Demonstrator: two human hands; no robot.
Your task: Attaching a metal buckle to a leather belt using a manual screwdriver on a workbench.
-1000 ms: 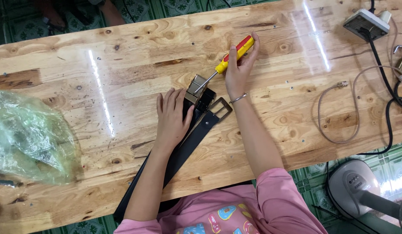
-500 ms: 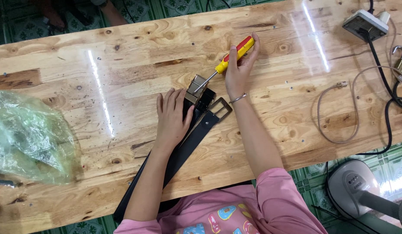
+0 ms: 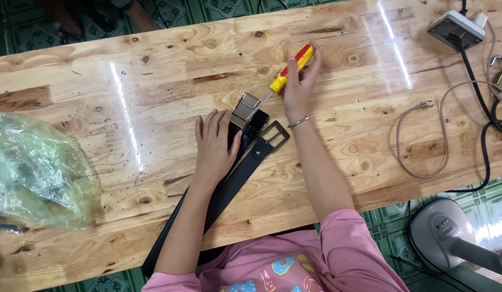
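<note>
Left hand (image 3: 215, 147) flat on black belt (image 3: 229, 181), pressing beside silver buckle (image 3: 245, 108); right hand (image 3: 297, 92) closed on yellow-red screwdriver (image 3: 286, 75), tip slanting down-left to buckle.

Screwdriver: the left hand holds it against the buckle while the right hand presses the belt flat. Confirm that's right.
The hands are swapped. In the head view the right hand holds the screwdriver against the buckle, while the left hand presses the belt flat.

1. Left hand (image 3: 214, 143): bare, no ring or band visible.
2. Right hand (image 3: 297, 89): thin silver bangle (image 3: 299, 121) at wrist.
3. Pink short-sleeved shirt (image 3: 337, 259), colourful cartoon print on front.
</note>
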